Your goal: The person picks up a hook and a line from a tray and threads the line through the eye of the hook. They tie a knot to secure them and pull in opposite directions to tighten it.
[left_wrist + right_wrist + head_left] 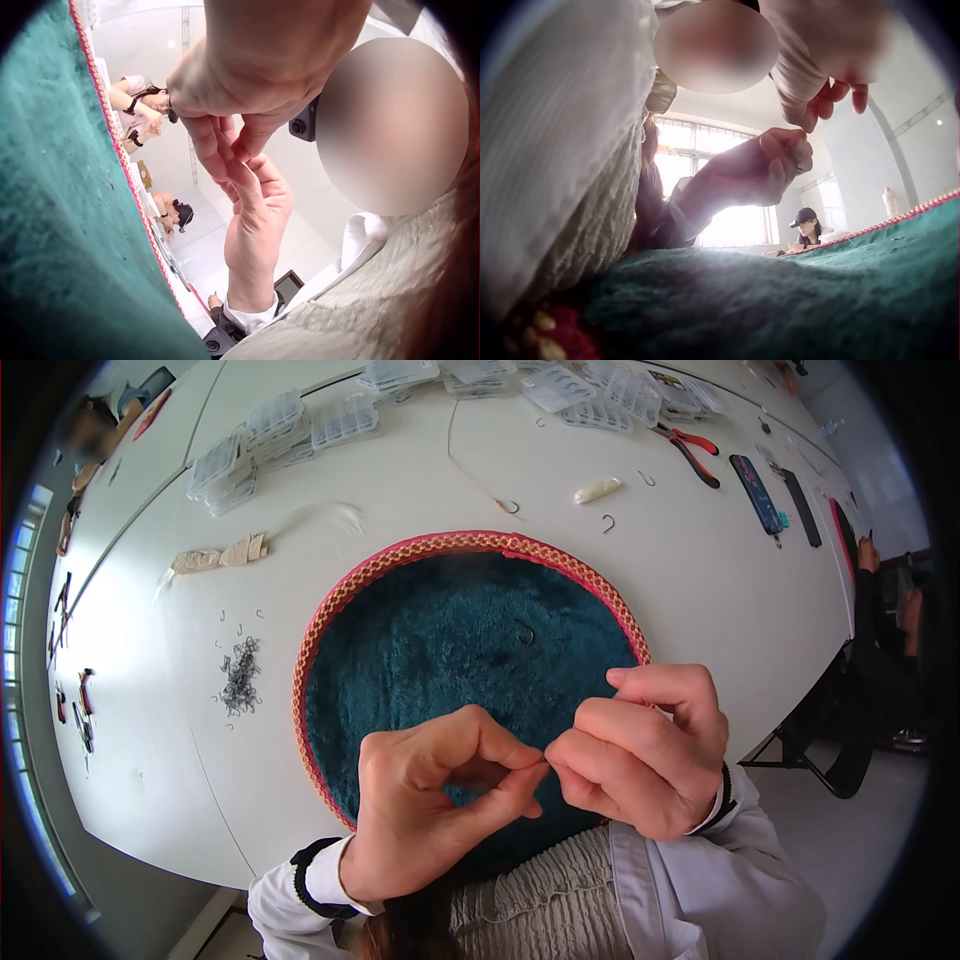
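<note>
Over the round teal plush mat [420,630], the left hand [430,795] pinches thumb and forefinger around something tiny and thin. Meeting it at the fingertips, the right hand [640,755] has its fingers curled and pinches at the same spot. What lies between them is too small to name. In the left wrist view, the left hand [262,67] is above and the right hand [255,244] below, their fingertips close together. The right wrist view shows the left hand [742,172] curled, against the fingertips of the right hand [817,52]. A dark hook [525,632] lies on the mat.
Left of the mat are a pile of small dark hooks [240,678] and a wrapped bundle [220,555] with pale fibres. Clear plastic cases [345,420] line the back. Red-handled pliers [695,458], a phone [757,493] and loose hooks [608,523] lie at the back right.
</note>
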Available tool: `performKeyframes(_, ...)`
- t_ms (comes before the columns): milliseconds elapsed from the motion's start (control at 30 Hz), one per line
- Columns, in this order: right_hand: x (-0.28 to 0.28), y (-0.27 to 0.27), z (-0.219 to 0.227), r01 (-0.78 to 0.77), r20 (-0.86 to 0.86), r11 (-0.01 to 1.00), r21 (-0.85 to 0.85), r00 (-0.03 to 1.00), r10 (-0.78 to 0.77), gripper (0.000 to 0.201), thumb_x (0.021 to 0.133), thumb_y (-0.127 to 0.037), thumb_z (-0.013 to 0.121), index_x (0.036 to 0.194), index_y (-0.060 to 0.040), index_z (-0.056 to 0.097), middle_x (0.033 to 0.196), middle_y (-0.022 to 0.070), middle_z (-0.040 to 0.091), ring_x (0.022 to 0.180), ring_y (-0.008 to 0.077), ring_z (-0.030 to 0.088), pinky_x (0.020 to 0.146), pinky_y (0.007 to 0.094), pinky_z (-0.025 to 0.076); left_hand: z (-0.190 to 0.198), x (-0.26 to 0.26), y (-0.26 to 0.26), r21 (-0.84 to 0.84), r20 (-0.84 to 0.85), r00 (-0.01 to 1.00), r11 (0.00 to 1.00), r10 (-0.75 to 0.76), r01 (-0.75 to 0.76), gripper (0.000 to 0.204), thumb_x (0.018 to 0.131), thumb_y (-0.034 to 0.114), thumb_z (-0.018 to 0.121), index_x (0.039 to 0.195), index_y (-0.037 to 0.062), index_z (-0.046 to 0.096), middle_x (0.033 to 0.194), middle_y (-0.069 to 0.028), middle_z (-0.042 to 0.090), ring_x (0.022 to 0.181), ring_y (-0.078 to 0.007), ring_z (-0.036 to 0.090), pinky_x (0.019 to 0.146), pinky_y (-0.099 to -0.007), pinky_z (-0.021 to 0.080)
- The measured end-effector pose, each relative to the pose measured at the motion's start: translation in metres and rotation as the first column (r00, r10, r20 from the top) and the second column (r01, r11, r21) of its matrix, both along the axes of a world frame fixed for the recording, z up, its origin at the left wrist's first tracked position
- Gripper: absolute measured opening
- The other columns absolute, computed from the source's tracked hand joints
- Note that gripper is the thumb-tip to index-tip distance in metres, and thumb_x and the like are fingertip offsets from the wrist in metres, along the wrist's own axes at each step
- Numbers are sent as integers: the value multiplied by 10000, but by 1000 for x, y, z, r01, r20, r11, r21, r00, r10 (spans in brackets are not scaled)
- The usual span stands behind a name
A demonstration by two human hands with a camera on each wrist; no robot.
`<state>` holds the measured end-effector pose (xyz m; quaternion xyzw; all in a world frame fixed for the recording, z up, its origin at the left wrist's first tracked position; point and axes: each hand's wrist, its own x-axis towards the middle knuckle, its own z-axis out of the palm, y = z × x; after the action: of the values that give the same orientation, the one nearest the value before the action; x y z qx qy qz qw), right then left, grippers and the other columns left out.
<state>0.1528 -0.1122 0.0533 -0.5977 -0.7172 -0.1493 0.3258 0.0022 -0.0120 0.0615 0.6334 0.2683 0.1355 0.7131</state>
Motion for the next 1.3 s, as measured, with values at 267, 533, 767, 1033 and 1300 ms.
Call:
performKeyframes(267, 3, 7, 0, -70, -282, 989, -134, 959, 30, 240, 498, -73, 654, 728, -58, 589, 787, 20, 543, 705, 174, 498, 512, 241, 402, -4, 0, 2, 822, 15, 995, 567, -101, 45, 128, 661, -64, 656, 733, 9, 580, 727, -74, 630, 582, -151, 631, 488, -223, 486)
performKeyframes(533, 7, 5, 7, -249, -831, 932, -265, 549, -90, 162, 617, -31, 722, 748, -31, 627, 783, 67, 567, 738, 163, 524, 666, 263, 404, -8, 0, 1, 484, 117, 991, 869, 58, -107, 102, 686, -79, 647, 734, -13, 585, 733, -106, 638, 607, -137, 629, 517, -209, 499)
performKeyframes(767, 9, -1, 7, -269, -830, 951, -151, 558, 26, 107, 700, -15, 686, 793, -31, 634, 777, 35, 595, 688, 133, 547, 630, 246, 429, 0, 2, -8, -245, 152, 970, 958, 191, -150, 32, 775, -28, 632, 777, -40, 603, 787, -119, 650, 696, -146, 638, 640, -258, 540)
performKeyframes(1033, 2, -14, 15, -333, -976, 939, -85, 216, -11, 81, 774, -11, 638, 851, 4, 617, 858, 61, 603, 774, 110, 599, 668, 230, 502, 13, 7, -34, -212, 255, 913, 940, 317, -267, 49, 756, -38, 632, 756, -20, 586, 804, -126, 638, 697, -160, 620, 639, -275, 527)
performKeyframes(1300, -5, -19, 14, -379, -994, 925, -14, 108, 29, 76, 767, 27, 629, 839, 10, 615, 835, 63, 601, 724, 112, 596, 649, 219, 510, 17, 1, -52, -474, 224, 864, 825, 452, -308, 49, 801, 35, 605, 780, 60, 567, 884, -66, 544, 704, -106, 554, 629, -237, 502)
